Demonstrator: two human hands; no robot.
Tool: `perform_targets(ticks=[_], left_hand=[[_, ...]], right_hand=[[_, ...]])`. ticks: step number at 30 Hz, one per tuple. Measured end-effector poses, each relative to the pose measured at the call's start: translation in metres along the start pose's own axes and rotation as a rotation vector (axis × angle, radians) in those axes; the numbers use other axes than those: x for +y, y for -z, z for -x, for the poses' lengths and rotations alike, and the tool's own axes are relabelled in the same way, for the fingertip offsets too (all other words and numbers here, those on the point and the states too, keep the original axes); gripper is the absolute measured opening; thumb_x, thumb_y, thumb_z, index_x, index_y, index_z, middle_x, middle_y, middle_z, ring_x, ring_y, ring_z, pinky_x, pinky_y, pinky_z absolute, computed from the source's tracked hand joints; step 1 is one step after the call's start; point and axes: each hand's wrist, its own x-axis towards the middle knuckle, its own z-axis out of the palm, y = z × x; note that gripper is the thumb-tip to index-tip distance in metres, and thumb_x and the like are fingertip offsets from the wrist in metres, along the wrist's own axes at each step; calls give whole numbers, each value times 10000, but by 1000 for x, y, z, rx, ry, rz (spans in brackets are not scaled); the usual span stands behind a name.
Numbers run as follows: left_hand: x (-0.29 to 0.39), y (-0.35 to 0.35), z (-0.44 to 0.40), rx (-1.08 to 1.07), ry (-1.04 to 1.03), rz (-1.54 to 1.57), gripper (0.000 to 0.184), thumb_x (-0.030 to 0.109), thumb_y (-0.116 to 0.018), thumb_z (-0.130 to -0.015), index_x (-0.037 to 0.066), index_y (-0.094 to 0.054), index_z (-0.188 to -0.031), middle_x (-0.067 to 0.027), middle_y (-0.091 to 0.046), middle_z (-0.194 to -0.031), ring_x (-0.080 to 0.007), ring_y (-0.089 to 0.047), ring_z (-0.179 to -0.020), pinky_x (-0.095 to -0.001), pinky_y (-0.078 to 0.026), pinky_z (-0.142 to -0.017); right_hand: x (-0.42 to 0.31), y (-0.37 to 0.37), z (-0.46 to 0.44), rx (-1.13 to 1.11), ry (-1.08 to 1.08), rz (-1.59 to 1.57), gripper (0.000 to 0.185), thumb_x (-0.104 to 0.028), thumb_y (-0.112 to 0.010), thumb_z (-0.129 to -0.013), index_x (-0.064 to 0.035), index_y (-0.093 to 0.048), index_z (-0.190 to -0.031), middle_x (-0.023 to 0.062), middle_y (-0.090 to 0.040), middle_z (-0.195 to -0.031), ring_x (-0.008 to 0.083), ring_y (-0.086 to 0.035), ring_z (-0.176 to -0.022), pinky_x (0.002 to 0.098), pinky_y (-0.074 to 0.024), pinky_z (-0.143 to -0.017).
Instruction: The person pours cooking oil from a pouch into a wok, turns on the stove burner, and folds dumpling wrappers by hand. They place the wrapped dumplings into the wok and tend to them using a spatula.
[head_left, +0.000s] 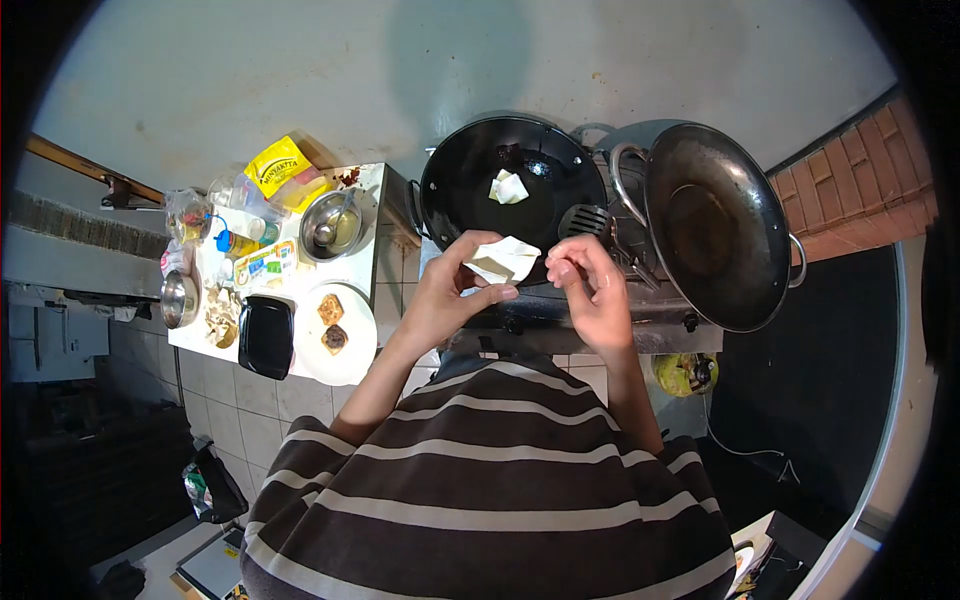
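Note:
My left hand (447, 290) grips a folded white dough wrapper (503, 262) between thumb and fingers, over the front rim of a black wok (460, 215). Just right of the wrapper, apart from it, my right hand (593, 295) has its fingers curled in toward the thumb, with nothing visible in them. Inside the wok lies a similar white folded parcel (508, 187) in a shiny layer of oil. A slotted spatula (584, 222) rests against the wok's right side, its handle running behind my right hand.
A second wok (715, 285) leans tilted at the right. On the left table are a white plate (362, 355) with two browned square parcels (331, 309), a black tray (266, 337), a metal bowl (345, 248) with a spoon, and a yellow pouch (282, 170).

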Motion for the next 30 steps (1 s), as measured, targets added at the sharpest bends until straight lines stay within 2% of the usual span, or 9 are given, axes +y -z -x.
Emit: perform_targets(ticks=[2, 5, 8, 11, 16, 18, 23, 28, 30], left_hand=[[9, 2, -3, -36, -101, -307, 544, 21, -776, -771, 62, -513, -1246, -59, -631, -1107, -113, -624, -965, -269, -531, -826], [24, 3, -7, -65, -122, -323, 527, 33, -773, -775, 69, -522, -1237, -50, -632, -1116, -117, -627, -962, -280, -539, -820], [24, 11, -10, -87, -141, -262, 532, 34, -763, -788, 67, -506, -1253, -50, -614, -1140, -127, -619, -993, -292, -536, -844], [22, 19, -12, -127, -109, -184, 556, 32, -763, -789, 68, -491, -1272, -52, -575, -1196, -124, -596, -1041, -299, -525, -879], [36, 20, -14, -162, -82, -156, 636, -25, -742, -787, 65, -423, -1331, -71, -532, -1222, -131, -549, -1116, -299, -488, -933], [42, 19, -12, -153, -72, -130, 679, -62, -731, -780, 61, -392, -1355, -78, -524, -1228, -141, -535, -1143, -297, -467, -956], [31, 25, -15, -95, -103, 28, 725, -113, -675, -793, 78, -327, -1400, -98, -517, -1236, -154, -533, -1138, -275, -448, -948], [28, 21, -19, -4, -66, 79, 593, 13, -626, -894, 62, -336, -1408, -93, -531, -1241, -156, -552, -1110, -287, -486, -896], [25, 18, -22, -5, -127, 85, 508, 74, -559, -952, 61, -343, -1411, -102, -527, -1255, -167, -565, -1098, -314, -521, -859]], right_hand=[[1, 0, -2, 29, 7, -70, 30, -3, -572, -920, 9, -575, -893, 43, -599, -777, 94, -561, -695, 239, -464, -685], [7, 4, -7, -90, 73, 82, 69, 34, -534, -921, 1, -575, -966, 47, -604, -844, 103, -577, -743, 242, -474, -720], [-2, -8, -13, -42, 55, -35, 214, 5, -608, -888, -19, -573, -1098, 58, -572, -969, 108, -584, -823, 252, -480, -718], [-15, -13, -19, -105, 39, -5, 281, -19, -644, -871, -36, -570, -1142, 59, -550, -1019, 115, -585, -837, 252, -483, -705], [-11, -19, -28, -107, 57, 2, 244, -18, -649, -875, -35, -553, -1098, 52, -560, -1027, 116, -599, -852, 237, -488, -703], [-10, -16, -29, -159, -93, -179, 176, -3, -625, -896, -20, -537, -1047, 43, -582, -1018, 97, -606, -885, 227, -487, -720], [-4, -18, -31, -157, -30, -196, 135, 23, -606, -905, -9, -529, -1012, 40, -592, -1003, 77, -599, -903, 225, -484, -746], [-11, -21, -31, -106, 71, -213, 110, 44, -608, -896, 1, -540, -971, 38, -572, -941, 70, -589, -870, 225, -481, -756], [-14, -21, -30, -60, 123, -164, 93, 53, -607, -890, 6, -550, -947, 38, -557, -905, 73, -581, -851, 222, -477, -757]])
